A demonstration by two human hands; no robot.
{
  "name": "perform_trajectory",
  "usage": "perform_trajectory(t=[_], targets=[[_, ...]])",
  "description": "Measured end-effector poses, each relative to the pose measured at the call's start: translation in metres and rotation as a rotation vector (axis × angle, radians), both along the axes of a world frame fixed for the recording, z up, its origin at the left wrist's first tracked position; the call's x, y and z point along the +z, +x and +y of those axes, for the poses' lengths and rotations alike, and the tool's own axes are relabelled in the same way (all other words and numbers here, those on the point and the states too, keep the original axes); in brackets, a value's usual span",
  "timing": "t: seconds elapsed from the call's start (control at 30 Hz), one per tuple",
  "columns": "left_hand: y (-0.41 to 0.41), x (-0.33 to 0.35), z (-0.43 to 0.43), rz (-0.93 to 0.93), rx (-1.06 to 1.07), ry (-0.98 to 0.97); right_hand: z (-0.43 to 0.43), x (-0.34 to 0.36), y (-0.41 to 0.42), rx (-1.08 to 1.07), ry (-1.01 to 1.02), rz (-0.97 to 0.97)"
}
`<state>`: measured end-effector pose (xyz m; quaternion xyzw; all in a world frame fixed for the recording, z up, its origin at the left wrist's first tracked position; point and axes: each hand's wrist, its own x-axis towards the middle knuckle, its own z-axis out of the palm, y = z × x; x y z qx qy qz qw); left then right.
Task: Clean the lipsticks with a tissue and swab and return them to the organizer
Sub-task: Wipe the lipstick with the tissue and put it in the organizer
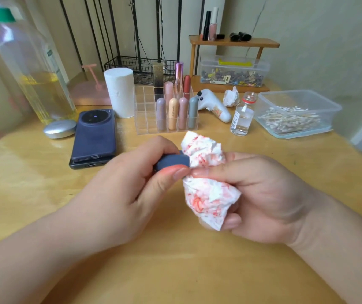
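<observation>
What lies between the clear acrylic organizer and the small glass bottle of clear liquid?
In the head view, a white plastic handheld gadget lies between the clear acrylic organizer and the small glass bottle.

Home, a bedroom-style makeup desk. Wooden table against a painted wall. Straight beyond the grip: clear organizer of lipsticks, with a tissue roll on its left. Beyond-right of the grip: tub of cotton swabs, small glass bottle, wooden shelf with nail polish. Beyond-left of the grip: two stacked phones, big bottle.
</observation>
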<state>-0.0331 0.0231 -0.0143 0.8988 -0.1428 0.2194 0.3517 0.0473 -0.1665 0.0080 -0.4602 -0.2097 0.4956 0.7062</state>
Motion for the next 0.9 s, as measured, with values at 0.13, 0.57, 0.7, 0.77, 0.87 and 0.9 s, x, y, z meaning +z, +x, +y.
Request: perform_trajectory(t=[0.13,0.57,0.7,0.77,0.87,0.9], targets=[[0.003,-0.001,0.002,-0.033,0.048,0.042,0.003,-0.001,0.002,-0.042,-0.002,0.037],[0.015,-0.013,-0.001,0.468,-0.471,-1.055,0.0,-0.016,0.017,-0.136,-0.074,-0.18],[0.018,-0.008,0.002,0.501,-0.507,-1.181,-0.003,-0.016,0.021,-0.163,-0.055,-0.179],[0.018,-0.004,0.001,0.483,-0.482,-1.23,-0.004,-0.014,0.021,-0.17,-0.073,-0.206],[0.017,-0.001,0.005,0.415,-0.373,-1.209,-0.004,-0.014,0.018,-0.157,-0.219,-0.294],[0.017,0.001,0.006,0.403,-0.342,-1.181,-0.005,-0.014,0.018,-0.144,-0.263,-0.313]])
